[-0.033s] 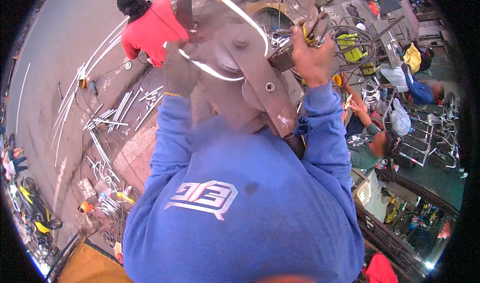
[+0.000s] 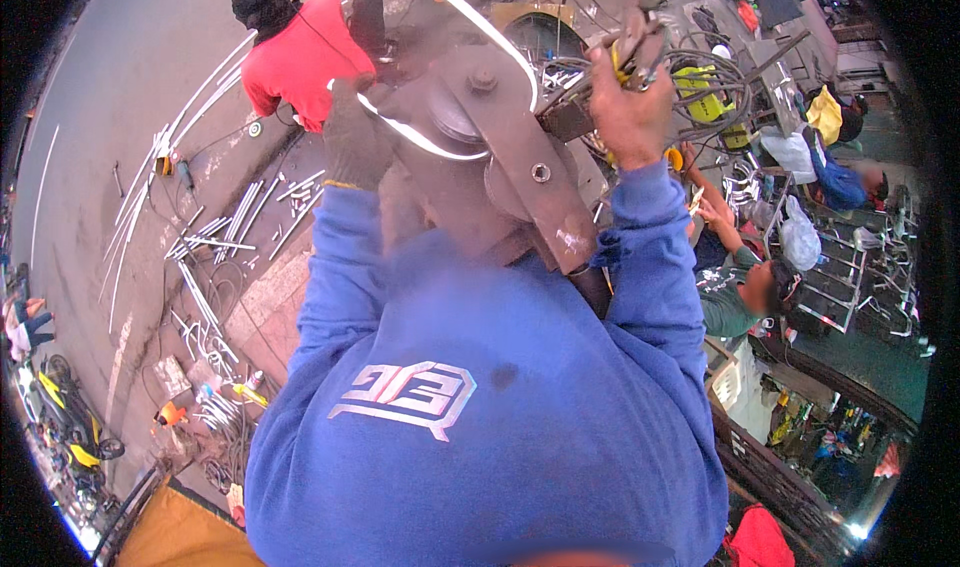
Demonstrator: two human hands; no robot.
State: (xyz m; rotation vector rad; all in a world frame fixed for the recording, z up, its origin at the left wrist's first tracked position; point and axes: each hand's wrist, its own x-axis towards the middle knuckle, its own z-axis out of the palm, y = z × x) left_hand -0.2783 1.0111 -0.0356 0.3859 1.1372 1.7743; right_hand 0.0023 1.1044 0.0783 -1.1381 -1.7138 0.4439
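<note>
A clear plastic bag sits at the right near some metal frames, with a paler bag just beyond it; what either contains is too unclear to tell. The grey floor spreads across the left, where cut tubes lie loosely scattered and a motorbike stands near the rim. In the middle, a white tube curves against the wheel of a dusty machine, partly hidden by a flat bar. The gloved left hand is at the tube's near end, too blurred to tell how far it is closed. The bare right hand is curled around a metal fitting, beside coiled cable and a yellow box. A person in red crouches beyond the left hand; the blue sweatshirt blocks the lower middle.
</note>
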